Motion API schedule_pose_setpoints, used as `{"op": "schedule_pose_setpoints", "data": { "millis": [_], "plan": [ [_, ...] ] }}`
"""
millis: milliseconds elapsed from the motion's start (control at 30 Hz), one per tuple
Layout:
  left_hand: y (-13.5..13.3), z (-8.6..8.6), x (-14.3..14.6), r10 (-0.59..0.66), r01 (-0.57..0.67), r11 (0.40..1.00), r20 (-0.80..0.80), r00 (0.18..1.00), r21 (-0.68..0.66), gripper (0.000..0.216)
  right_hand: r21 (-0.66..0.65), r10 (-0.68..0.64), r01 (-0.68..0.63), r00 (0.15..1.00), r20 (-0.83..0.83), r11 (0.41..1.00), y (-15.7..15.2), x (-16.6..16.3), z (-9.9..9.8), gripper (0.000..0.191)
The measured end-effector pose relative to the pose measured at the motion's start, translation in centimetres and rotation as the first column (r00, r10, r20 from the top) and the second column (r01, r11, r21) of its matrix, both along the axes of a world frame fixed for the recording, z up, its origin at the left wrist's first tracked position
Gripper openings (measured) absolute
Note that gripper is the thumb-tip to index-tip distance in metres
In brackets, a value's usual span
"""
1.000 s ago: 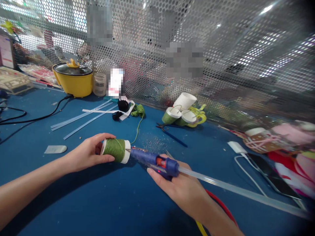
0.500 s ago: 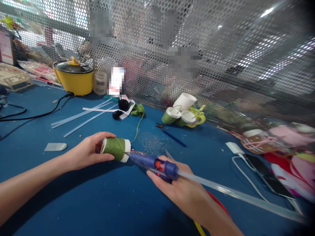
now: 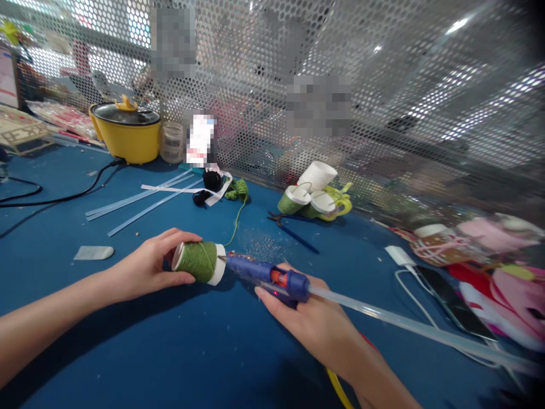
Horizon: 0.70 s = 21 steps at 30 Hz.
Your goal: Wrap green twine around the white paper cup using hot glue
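My left hand (image 3: 147, 267) grips a white paper cup wrapped in green yarn (image 3: 198, 262), lying on its side just above the blue table (image 3: 179, 352). In my right hand (image 3: 309, 321) is a blue glue gun (image 3: 266, 275) with a long clear glue stick (image 3: 409, 326) sticking out of its back. The gun's nozzle touches the white rim of the cup. A green yarn strand (image 3: 235, 218) runs from the cup up to a small green yarn bundle (image 3: 238, 190).
Yarn-wrapped cups (image 3: 315, 196) and scissors (image 3: 292, 227) lie beyond the gun. Clear glue sticks (image 3: 136, 201), a yellow pot (image 3: 125, 133) and a jar (image 3: 171, 142) stand at the left back. A phone with charger (image 3: 451, 298) lies right. A perforated metal screen (image 3: 383, 102) closes the back.
The glue gun's nozzle has stayed at the cup's rim, with both hands shifting only slightly; the view has shifted a little.
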<state>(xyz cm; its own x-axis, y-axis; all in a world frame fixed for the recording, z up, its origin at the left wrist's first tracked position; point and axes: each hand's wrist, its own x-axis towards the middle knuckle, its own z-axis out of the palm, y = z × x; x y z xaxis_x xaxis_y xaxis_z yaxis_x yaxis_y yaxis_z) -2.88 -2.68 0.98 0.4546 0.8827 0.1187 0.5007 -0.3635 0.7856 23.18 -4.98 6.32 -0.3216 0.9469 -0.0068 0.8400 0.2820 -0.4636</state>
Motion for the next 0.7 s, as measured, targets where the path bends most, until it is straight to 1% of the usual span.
{"op": "schedule_pose_setpoints", "data": {
  "millis": [200, 367, 567, 700],
  "plan": [
    [-0.14, 0.32, -0.05, -0.033, 0.037, 0.998, -0.056, 0.998, 0.059, 0.046, 0.095, 0.016, -0.017, 1.000, 0.017, 0.995, 0.11, 0.21, -0.52, 0.018],
    [-0.34, 0.37, -0.04, -0.050, 0.054, 0.996, -0.058, 0.997, 0.073, 0.046, 0.105, -0.011, 0.010, 1.000, 0.011, 0.994, 0.31, 0.19, -0.62, 0.016],
    [-0.44, 0.35, -0.10, -0.071, 0.076, 0.990, -0.046, 0.996, 0.122, 0.045, 0.122, 0.006, -0.007, 1.000, 0.010, 0.992, 0.55, 0.15, -0.73, 0.015],
    [-0.40, 0.32, -0.18, -0.065, 0.070, 0.991, -0.050, 0.997, 0.118, 0.045, 0.135, 0.007, -0.010, 1.000, 0.021, 0.991, 0.40, 0.20, -0.77, 0.016]
  ]
}}
